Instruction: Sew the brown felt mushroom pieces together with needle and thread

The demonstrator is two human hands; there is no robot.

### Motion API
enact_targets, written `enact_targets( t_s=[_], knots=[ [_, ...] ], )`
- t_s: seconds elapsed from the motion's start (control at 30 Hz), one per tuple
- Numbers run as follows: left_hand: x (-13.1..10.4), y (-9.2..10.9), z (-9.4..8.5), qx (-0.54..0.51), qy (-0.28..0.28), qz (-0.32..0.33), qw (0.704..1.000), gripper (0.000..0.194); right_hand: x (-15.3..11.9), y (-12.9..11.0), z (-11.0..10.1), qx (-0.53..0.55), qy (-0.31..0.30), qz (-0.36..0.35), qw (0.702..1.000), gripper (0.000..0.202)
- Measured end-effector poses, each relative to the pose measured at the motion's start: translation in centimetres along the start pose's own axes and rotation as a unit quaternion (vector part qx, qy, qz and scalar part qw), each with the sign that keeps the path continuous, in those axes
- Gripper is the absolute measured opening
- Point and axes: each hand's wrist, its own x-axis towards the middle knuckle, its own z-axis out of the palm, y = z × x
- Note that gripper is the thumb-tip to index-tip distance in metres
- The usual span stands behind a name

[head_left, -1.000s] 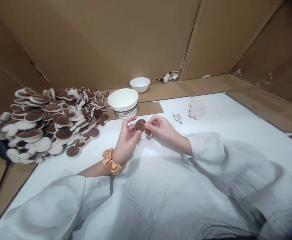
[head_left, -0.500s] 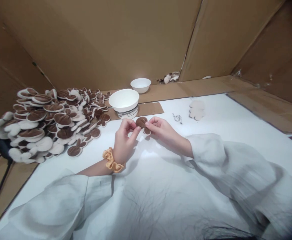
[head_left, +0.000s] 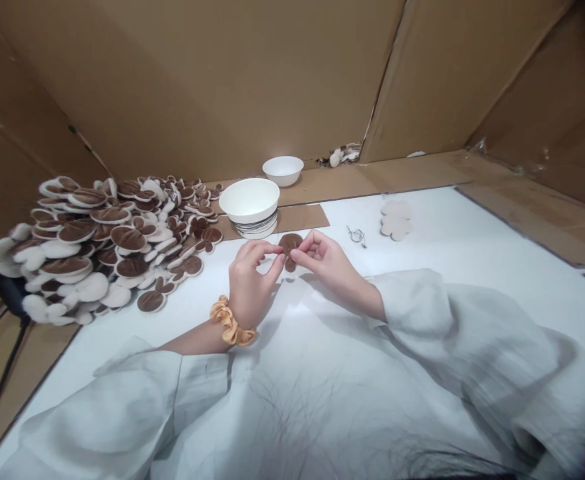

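Note:
Between my hands, just above the white tabletop (head_left: 317, 360), is a small brown plush piece (head_left: 291, 245) with rounded lobes. My left hand (head_left: 256, 270) pinches its left edge between thumb and fingers. On the other side, my right hand (head_left: 328, 265) grips it with the thumb pressed over its front. The fingertips hide parts of the piece. Directly beyond my left hand stands a white paper bowl (head_left: 249, 208) with dark thread wound around its lower part. A small tangle of dark thread (head_left: 357, 236) lies to the right of my right hand.
A large heap of brown and cream plush pieces (head_left: 127, 240) covers the left side. Behind the paper bowl sits a smaller white bowl (head_left: 283, 171). Pale flat pieces (head_left: 395, 220) lie at the right. Cardboard walls (head_left: 232, 80) enclose the table, and a black cable (head_left: 2, 380) runs at far left.
The brown plush piece has turned slightly and shifted a little to the right in my hands. My left fingers have moved along its edge, and both hands still hold it.

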Motion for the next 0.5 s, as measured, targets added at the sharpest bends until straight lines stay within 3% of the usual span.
enact_targets(
  t_s=[0.17, 0.5],
  knots=[
    [0.1, 0.0, 0.2, 0.027, -0.003, 0.027, 0.999, 0.004, 0.0, 0.1, 0.0, -0.006, 0.014, 0.001, 1.000, 0.027],
    [0.1, -0.9, 0.3, 0.112, -0.003, 0.193, 0.975, 0.007, 0.1, -0.1, -0.1, 0.106, 0.000, 0.106, 0.989, 0.027]
  ],
)
